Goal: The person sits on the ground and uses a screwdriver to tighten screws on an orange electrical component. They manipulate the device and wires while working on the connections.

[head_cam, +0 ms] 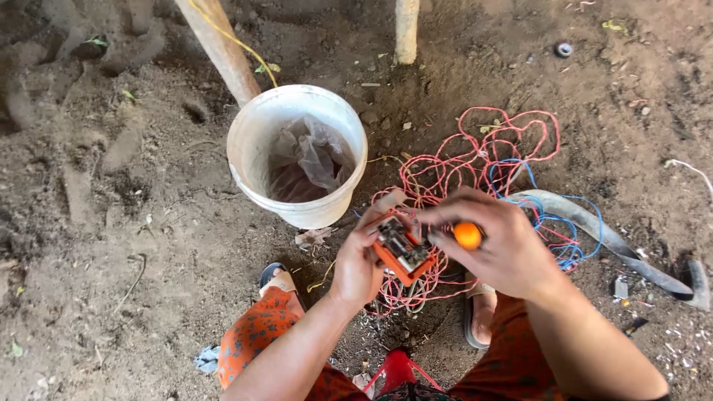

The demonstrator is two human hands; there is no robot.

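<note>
My left hand (pixel 360 256) grips a small orange electrical box (pixel 402 251) with dark and metal parts showing inside it. My right hand (pixel 499 241) holds a tool with a round orange handle end (pixel 467 235), its tip pointed into the box. Both hands are close together over a tangle of red wire (pixel 475 160) lying on the dirt. Some red strands run from beneath the box toward the ground between my feet.
A white plastic bucket (pixel 252 134) with a crumpled clear bag inside stands on the soil to the upper left. Blue wire (pixel 564 238) and a flat grey strap (pixel 594 223) lie to the right. Two wooden poles (pixel 223 48) rise at the top.
</note>
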